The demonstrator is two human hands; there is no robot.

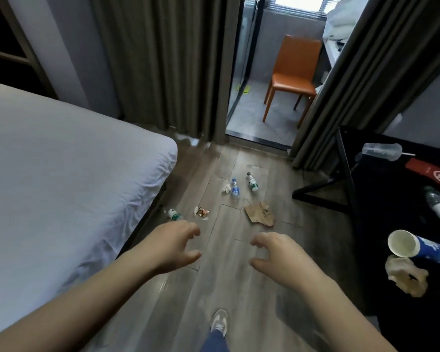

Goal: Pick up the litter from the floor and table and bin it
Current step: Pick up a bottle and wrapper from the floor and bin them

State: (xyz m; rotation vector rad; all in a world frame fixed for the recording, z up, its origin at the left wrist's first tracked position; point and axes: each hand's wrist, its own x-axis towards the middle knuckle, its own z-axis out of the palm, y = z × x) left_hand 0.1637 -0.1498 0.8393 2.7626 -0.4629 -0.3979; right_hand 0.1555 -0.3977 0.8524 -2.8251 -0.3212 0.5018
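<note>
**Empty hands, nearest litter ahead of your left**

Your left hand [173, 246] and right hand [277, 255] hang apart over the wooden floor [226, 275], fingers loosely curled, holding nothing.

Just beyond your left fingertips, by the edge of the white-sheeted bed [61, 161], lies a small clear plastic bottle with a green label [173, 214]. Its long axis runs crosswise to your reach, cap toward the bed. Your left hand looks the nearer one, so it is likely your first pick.

Right of that bottle sits a small printed wrapper [202, 212]. Ahead of your right hand is a flattened brown paper bag [259, 214], and farther on a blue-labelled clear bottle [235, 188].

To your right, on the black tabletop [391, 199], a white-and-blue paper cup [417, 247] lies on its side. No bin is in view.
</note>
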